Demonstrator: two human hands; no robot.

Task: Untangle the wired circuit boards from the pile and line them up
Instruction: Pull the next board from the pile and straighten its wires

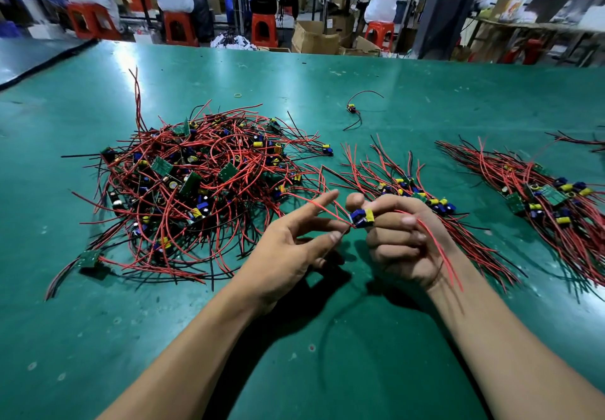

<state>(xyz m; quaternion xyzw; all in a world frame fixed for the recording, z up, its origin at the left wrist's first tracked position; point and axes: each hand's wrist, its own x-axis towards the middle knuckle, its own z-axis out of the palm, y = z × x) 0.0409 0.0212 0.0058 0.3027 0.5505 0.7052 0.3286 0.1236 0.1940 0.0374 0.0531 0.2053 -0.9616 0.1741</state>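
— Board, which way?
— One board (361,218), held above the desk (327,337), long axis roughly left-right. Red wires leave its left end toward the pile (196,183). Others trail back over my right wrist.
— Counts?
— One tangled pile, left. Two lined-up rows: middle row (415,187), right row (540,197). One lone board (352,109) farther back. One rubber band (238,95).
— Grips?
— My right grip (402,239) is curled tight, thumb and forefinger pinching the board. My left grip (294,242) is half spread, with a red wire across the straight forefinger. Cannot tell whether the thumb pinches it.
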